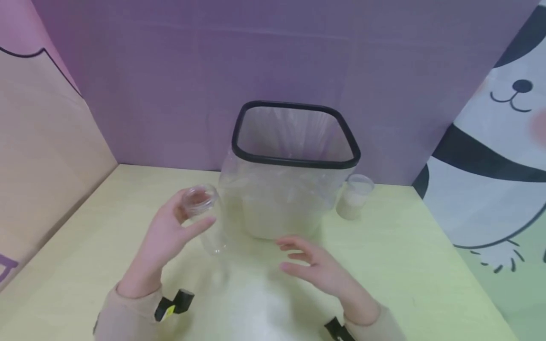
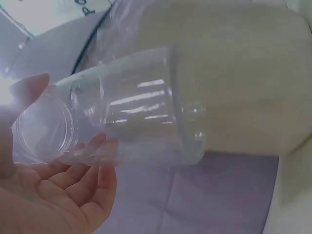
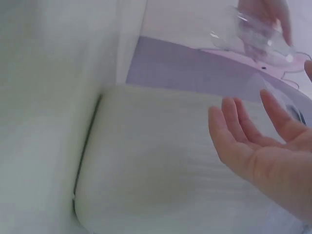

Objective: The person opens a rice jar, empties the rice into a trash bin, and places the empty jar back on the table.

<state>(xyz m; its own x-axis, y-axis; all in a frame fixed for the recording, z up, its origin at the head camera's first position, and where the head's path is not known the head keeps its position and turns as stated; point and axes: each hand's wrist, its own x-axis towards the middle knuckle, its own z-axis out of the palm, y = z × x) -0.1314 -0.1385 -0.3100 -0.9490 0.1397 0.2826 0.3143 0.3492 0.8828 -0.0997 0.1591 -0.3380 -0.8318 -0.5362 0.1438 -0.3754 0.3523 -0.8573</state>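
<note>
My left hand [image 1: 164, 237] holds a clear, wide-mouthed plastic jar [image 1: 212, 232] near its neck, thumb on one side and fingers on the other. The jar is raised over the table, left of a pale trash bin [image 1: 281, 208], and its open mouth points up. Through the clear wall of the jar [image 2: 136, 109], nothing shows inside in the left wrist view. My right hand [image 1: 322, 272] hovers in front of the bin, fingers apart and slightly bent, holding nothing. In the right wrist view, the bin [image 3: 161, 156] stands beyond those fingers.
A black rim [image 1: 294, 163] clamps a clear liner bag over the bin's top. Behind the bin's right side, a second clear container [image 1: 353, 199] stands on the pale yellow table [image 1: 426, 265]. A purple backdrop [image 1: 149, 94] rises at the back, with a panda-printed panel [image 1: 503, 189] at the right.
</note>
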